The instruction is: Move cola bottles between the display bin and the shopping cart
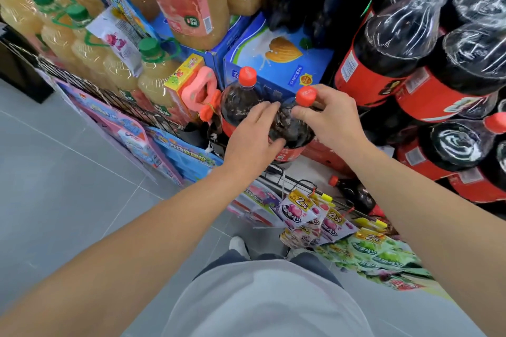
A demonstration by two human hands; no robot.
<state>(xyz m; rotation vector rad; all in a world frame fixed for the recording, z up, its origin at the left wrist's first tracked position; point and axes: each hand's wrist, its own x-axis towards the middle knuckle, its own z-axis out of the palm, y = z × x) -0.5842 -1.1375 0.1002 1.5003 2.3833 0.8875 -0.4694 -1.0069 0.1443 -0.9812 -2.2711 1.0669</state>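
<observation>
Two large cola bottles with red caps stand side by side in the wire display bin (pixel 294 185). My left hand (pixel 253 135) grips the shoulder of the right bottle (pixel 291 128), thumb on its front and fingers over the top. My right hand (pixel 328 117) pinches the neck of this same bottle just under its red cap (pixel 306 96). The left bottle (pixel 236 101) stands free beside it. A smaller cola bottle (pixel 353 191) lies low in the bin. No shopping cart is in view.
Shrink-wrapped packs of cola bottles (pixel 427 63) are stacked at the right. Blue drink cartons (pixel 276 60) and yellow juice bottles (pixel 153 74) stand behind and to the left. Snack packets (pixel 309 210) hang on the bin's front. Grey tile floor (pixel 68 186) lies at the left.
</observation>
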